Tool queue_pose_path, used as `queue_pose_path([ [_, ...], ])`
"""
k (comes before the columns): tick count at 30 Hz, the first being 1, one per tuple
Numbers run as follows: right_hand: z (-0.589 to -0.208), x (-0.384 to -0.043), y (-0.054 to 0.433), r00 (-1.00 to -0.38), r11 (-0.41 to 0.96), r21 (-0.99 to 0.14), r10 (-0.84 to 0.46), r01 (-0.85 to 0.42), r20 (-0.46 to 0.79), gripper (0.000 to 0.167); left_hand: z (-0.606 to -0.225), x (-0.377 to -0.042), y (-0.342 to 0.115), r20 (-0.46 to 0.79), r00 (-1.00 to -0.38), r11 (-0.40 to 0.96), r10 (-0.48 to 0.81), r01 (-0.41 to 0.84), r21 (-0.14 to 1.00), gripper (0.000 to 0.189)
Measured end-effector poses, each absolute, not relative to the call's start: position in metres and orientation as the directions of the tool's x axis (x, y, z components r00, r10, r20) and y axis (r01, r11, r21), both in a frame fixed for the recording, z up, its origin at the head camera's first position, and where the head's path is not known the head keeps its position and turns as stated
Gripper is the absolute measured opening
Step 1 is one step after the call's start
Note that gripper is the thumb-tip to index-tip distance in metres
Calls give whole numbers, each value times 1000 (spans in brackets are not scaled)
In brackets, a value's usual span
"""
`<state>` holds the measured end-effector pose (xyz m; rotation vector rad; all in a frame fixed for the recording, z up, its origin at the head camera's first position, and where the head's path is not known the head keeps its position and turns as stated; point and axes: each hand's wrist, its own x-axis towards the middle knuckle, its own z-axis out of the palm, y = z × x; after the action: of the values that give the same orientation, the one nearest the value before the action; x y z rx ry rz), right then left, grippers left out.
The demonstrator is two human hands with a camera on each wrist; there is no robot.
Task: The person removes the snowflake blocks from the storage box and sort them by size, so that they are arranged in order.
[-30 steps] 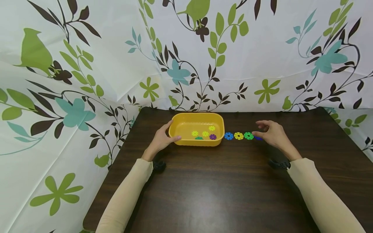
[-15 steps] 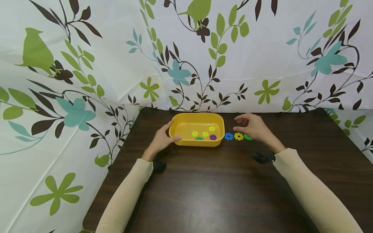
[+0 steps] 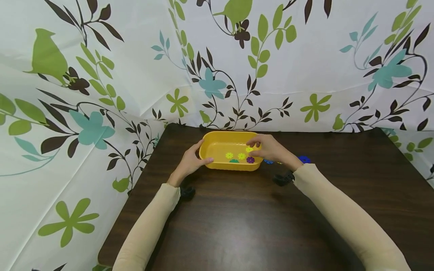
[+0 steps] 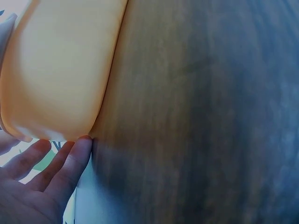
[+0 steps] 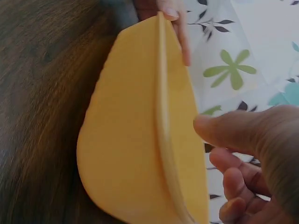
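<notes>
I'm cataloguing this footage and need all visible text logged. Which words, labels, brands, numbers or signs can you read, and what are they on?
None: no text can be read in any view.
Yellow tray, tabletop, patterned cloth: no lettering seen.
Flower-shaped pieces and black wrist gear: too small to tell whether they are marked.

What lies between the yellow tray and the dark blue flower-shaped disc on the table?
The head view shows a lighter blue disc and a yellow sliver, probably another disc; the right hand hides the rest.
</notes>
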<state>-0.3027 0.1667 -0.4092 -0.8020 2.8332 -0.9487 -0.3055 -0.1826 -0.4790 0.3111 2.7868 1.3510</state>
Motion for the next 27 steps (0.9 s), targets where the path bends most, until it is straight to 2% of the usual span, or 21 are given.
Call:
queue_pose_path([
  [8, -420, -322, 134, -777, 663, -533, -629, -526, -17, 29, -479, -305, -184, 62, -979, 604, 194, 169, 779, 103],
  [16, -434, -341, 112, -700, 659, -450, -707, -603, -99, 31, -480, -306, -184, 75, -978, 606, 196, 181, 774, 104],
  [27, -442, -351, 105, -672, 661, -457, -722, -596, -168, 37, -482, -307, -185, 70, -978, 602, 198, 178, 778, 105],
])
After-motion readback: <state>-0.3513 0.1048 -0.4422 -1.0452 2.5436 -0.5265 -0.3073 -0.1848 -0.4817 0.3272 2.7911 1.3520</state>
